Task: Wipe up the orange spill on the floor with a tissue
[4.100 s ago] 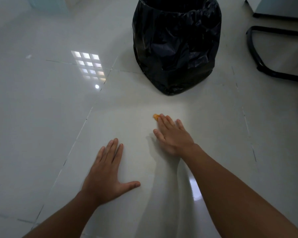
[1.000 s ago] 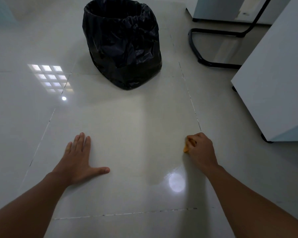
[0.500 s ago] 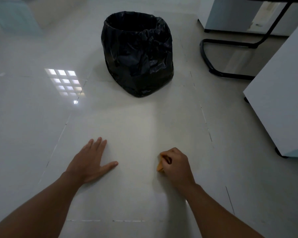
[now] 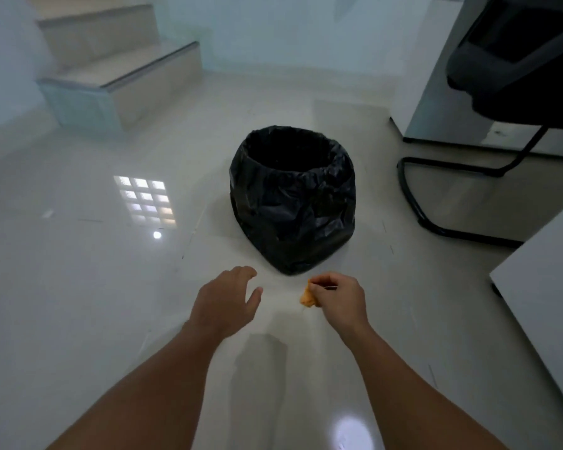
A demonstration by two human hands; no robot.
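My right hand (image 4: 337, 298) is closed around a crumpled, orange-stained tissue (image 4: 307, 298), held above the pale tiled floor (image 4: 111, 287). A corner of the tissue sticks out on the hand's left side. My left hand (image 4: 226, 302) hovers beside it, fingers apart and curled, holding nothing. Both hands are just in front of a bin lined with a black bag (image 4: 293, 199). No orange spill shows on the floor around the hands.
A black cantilever chair (image 4: 452, 203) stands to the right of the bin, with a white cabinet (image 4: 436, 76) behind it. A white furniture panel (image 4: 546, 287) juts in at the right edge. Steps (image 4: 121, 69) rise at the back left.
Both hands have lifted off the floor and moved forward toward the bin. The right hand carries the orange tissue up with it. The view has risen and tilted up.
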